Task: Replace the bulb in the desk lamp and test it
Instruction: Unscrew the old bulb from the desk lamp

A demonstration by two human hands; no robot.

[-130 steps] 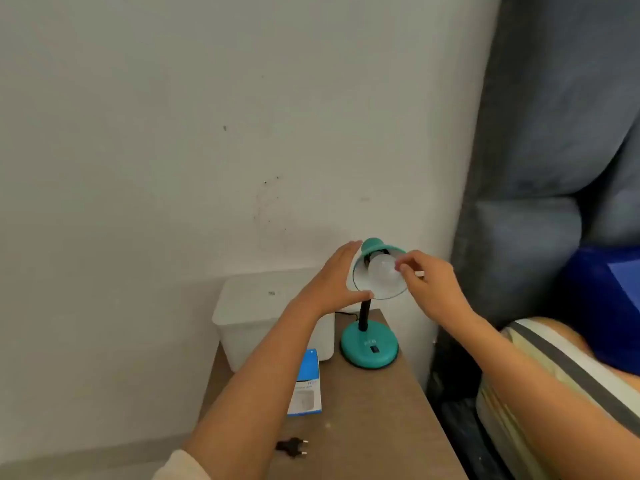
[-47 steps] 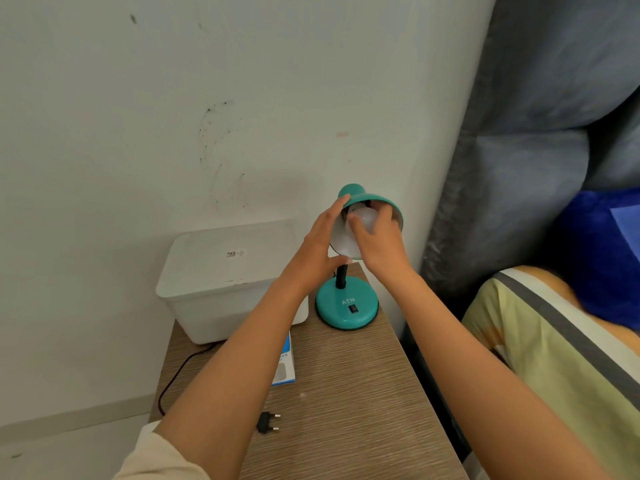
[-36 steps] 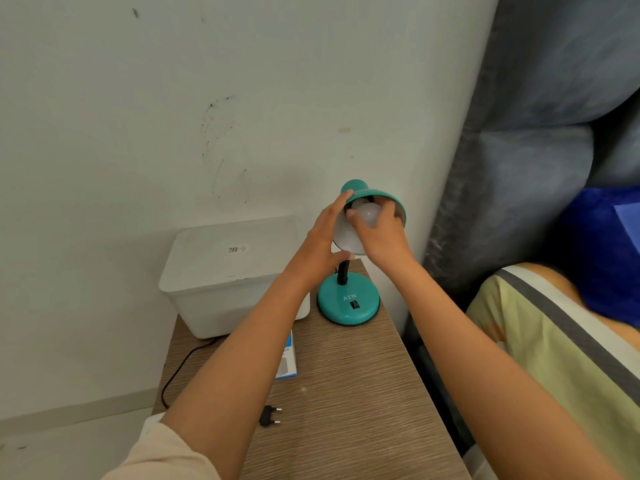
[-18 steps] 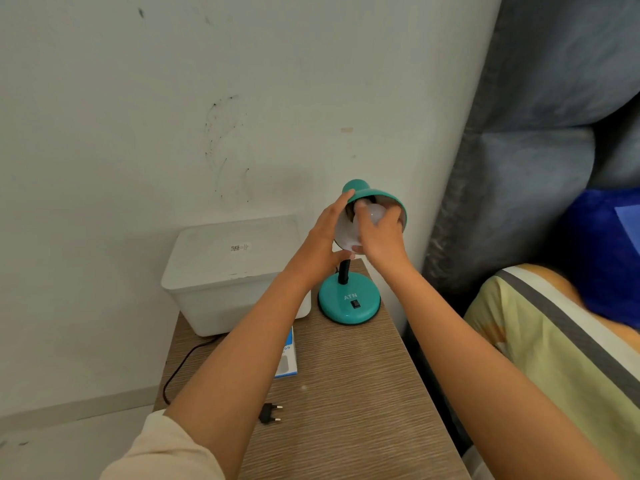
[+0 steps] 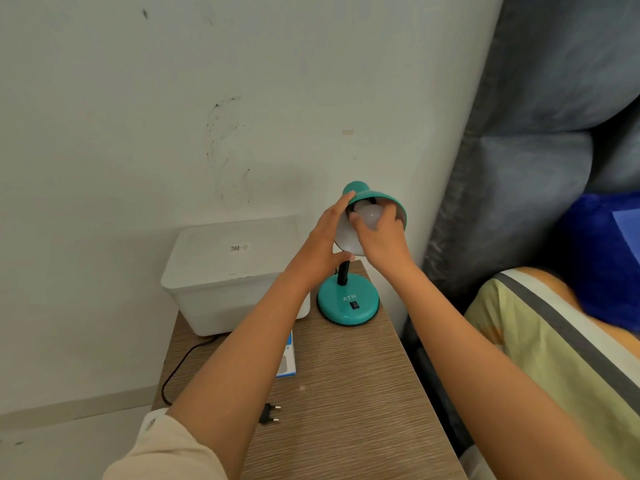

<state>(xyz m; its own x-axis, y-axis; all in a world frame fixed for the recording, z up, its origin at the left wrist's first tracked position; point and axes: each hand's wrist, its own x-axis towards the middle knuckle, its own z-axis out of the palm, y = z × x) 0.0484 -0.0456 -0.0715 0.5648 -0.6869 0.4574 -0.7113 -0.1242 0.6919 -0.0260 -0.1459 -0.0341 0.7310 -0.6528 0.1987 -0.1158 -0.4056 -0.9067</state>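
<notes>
A teal desk lamp (image 5: 348,303) stands at the far right corner of the wooden bedside table (image 5: 346,393). Its shade (image 5: 377,197) tilts toward me. My left hand (image 5: 323,244) grips the shade's left rim, thumb under it. My right hand (image 5: 382,237) reaches into the shade, fingers wrapped around a white bulb (image 5: 369,216) that sits inside it. The bulb's base and the socket are hidden. The lamp's black plug (image 5: 269,413) lies loose on the table near its front.
A white lidded plastic box (image 5: 232,271) stands at the back left of the table against the wall. A blue and white bulb carton (image 5: 287,358) lies partly under my left forearm. The black cord (image 5: 180,365) runs off the left edge. A bed with a grey headboard (image 5: 519,168) is at the right.
My right hand's fingers have shifted around the bulb inside the shade, while the left hand keeps holding the rim. The lamp has stayed in place.
</notes>
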